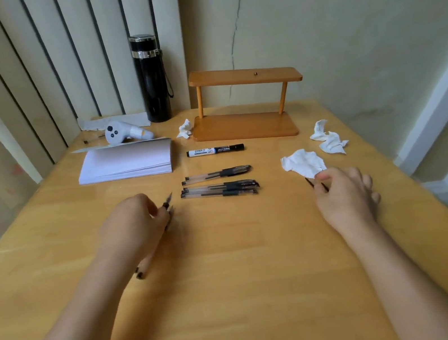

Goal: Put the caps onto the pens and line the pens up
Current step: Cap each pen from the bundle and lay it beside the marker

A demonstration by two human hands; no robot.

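My left hand [134,223] is closed around two uncapped pens [168,206] whose tips stick out past my fingers toward the far right; their back ends show under my wrist. My right hand [345,194] pinches a thin dark pen cap [312,183] just above the wooden table [236,286]. Between my hands and farther back, three capped clear pens lie crosswise: one alone [216,174], and two touching each other [220,191] just in front of it. Behind them lies a capped black and white marker [215,150], also crosswise.
A stack of white paper [127,163] and a white controller [126,132] sit at the back left. A black flask [151,78] and a wooden two-level stand [247,124] are at the back. Crumpled tissues [301,162] lie by my right hand.
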